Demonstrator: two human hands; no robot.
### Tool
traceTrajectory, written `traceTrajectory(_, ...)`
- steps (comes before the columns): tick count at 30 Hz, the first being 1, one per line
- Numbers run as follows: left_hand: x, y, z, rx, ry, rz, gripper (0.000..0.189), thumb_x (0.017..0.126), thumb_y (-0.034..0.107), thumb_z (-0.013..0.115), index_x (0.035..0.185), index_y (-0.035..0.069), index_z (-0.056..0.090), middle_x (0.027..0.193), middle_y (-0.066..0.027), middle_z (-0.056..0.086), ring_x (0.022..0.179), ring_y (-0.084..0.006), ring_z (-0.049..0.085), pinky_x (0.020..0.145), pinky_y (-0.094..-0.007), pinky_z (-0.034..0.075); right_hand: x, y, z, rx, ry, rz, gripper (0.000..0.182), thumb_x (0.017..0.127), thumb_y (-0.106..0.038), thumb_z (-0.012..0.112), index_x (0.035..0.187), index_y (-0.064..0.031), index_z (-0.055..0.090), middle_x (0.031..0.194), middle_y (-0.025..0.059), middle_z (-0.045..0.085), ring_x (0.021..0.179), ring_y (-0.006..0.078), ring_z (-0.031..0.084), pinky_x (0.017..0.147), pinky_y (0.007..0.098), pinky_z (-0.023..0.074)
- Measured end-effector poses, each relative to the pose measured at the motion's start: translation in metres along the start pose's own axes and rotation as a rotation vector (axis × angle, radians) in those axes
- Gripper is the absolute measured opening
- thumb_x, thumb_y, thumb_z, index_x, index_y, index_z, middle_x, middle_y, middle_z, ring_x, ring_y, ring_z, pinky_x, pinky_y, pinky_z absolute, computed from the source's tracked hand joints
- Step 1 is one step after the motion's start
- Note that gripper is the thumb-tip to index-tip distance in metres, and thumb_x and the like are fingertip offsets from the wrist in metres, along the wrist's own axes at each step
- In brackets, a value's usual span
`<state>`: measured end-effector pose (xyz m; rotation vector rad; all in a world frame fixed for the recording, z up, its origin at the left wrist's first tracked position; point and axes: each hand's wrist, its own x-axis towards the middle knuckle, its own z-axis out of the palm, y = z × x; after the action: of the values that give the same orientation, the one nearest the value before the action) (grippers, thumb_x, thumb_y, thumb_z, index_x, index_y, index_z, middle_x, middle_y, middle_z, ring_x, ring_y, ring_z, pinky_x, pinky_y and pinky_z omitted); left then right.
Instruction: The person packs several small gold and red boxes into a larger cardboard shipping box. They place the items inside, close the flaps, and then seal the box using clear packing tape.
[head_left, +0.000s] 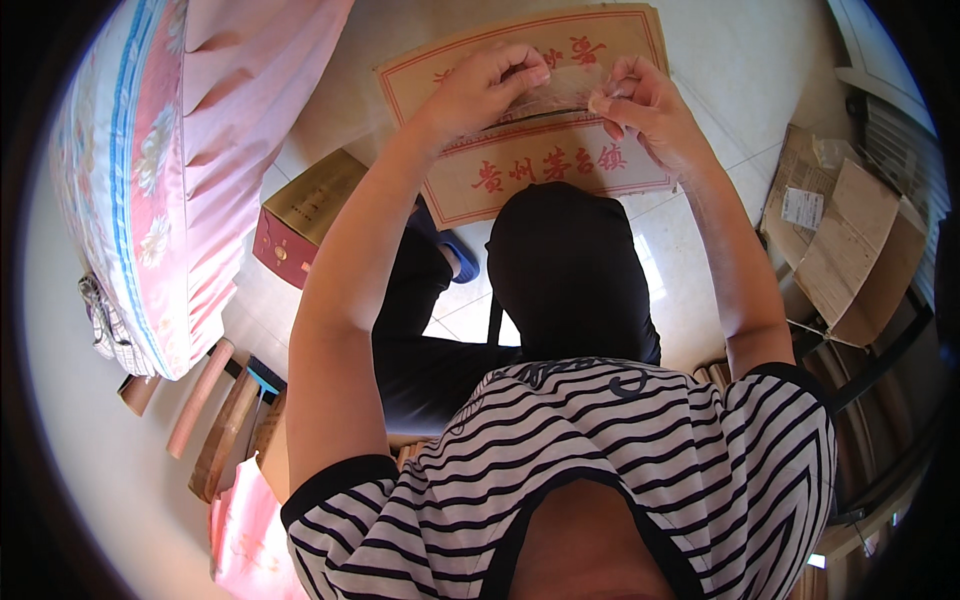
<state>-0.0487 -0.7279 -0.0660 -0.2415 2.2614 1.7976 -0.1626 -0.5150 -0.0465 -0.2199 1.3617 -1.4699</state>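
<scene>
Over a cardboard carton with red printed writing and borders, a wrinkled strip of clear film, perhaps packing tape, spans the space between my hands. My left hand pinches its left end between thumb and fingers. At the other end my right hand grips a crumpled bit of the film, thumb against the index finger. A dark gap runs across the carton between its two printed panels, just below the strip. Whether the film touches the carton, I cannot tell.
A gold and maroon box stands on the tiled floor to the left, beside a pink bed skirt. Opened brown cartons lie at the right. A brush and cardboard tubes are at lower left. My black-clad knee is near the carton.
</scene>
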Motion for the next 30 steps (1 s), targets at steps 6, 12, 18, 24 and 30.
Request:
traceTrajectory(6, -0.004, 0.000, 0.005, -0.144, 0.073, -0.069, 0.021, 0.098, 0.024, 0.053, 0.094, 0.004, 0.057, 0.082, 0.0028, 0.054, 0.077, -0.0064, 0.047, 0.072, -0.0219, 0.040, -0.009, -0.003, 0.001, 0.116, 0.039, 0.058, 0.055, 0.081, -0.008, 0.069, 0.127, 0.0036, 0.041, 0.100, 0.0122, 0.065, 0.064, 0.0103, 0.055, 0.054, 0.0219, 0.0420)
traceTrajectory(12, -0.005, 0.005, 0.003, -0.314, 0.019, -0.130, 0.018, 0.098, 0.024, 0.052, 0.097, 0.007, 0.056, 0.078, 0.0035, 0.050, 0.071, -0.0045, 0.048, 0.068, -0.0203, 0.041, -0.015, 0.005, -0.005, 0.010, 0.191, -0.027, 0.067, 0.081, -0.007, 0.070, 0.136, 0.0062, 0.034, 0.127, 0.0173, 0.055, 0.071, 0.0132, 0.061, 0.056, 0.0206, 0.0480)
traceTrajectory(18, -0.006, 0.015, 0.001, -0.384, -0.041, -0.204, 0.017, 0.098, 0.024, 0.051, 0.097, 0.007, 0.056, 0.076, 0.0045, 0.049, 0.066, -0.0038, 0.046, 0.064, -0.0196, 0.040, -0.001, -0.001, 0.009, 0.255, -0.049, 0.074, 0.058, 0.083, -0.005, 0.067, 0.133, 0.0050, 0.041, 0.132, 0.0173, 0.052, 0.077, 0.0140, 0.065, 0.055, 0.0192, 0.0471)
traceTrajectory(24, -0.007, 0.010, 0.001, -0.468, 0.021, -0.125, 0.017, 0.099, 0.024, 0.051, 0.099, 0.007, 0.056, 0.076, 0.0046, 0.049, 0.068, -0.0035, 0.045, 0.062, -0.0195, 0.038, -0.019, 0.020, 0.010, 0.237, 0.180, 0.237, 0.050, 0.084, -0.009, 0.068, 0.127, 0.0066, 0.047, 0.112, 0.0142, 0.062, 0.086, 0.0157, 0.067, 0.053, 0.0204, 0.0450)
traceTrajectory(30, -0.005, 0.018, -0.002, -0.496, -0.011, -0.117, 0.017, 0.098, 0.023, 0.052, 0.099, 0.007, 0.056, 0.076, 0.0047, 0.049, 0.069, -0.0034, 0.045, 0.063, -0.0181, 0.038, 0.010, 0.022, 0.062, 0.343, -0.056, 0.248, 0.031, 0.085, -0.013, 0.069, 0.109, 0.0032, 0.060, 0.099, 0.0092, 0.066, 0.070, 0.0122, 0.065, 0.055, 0.0199, 0.0472)
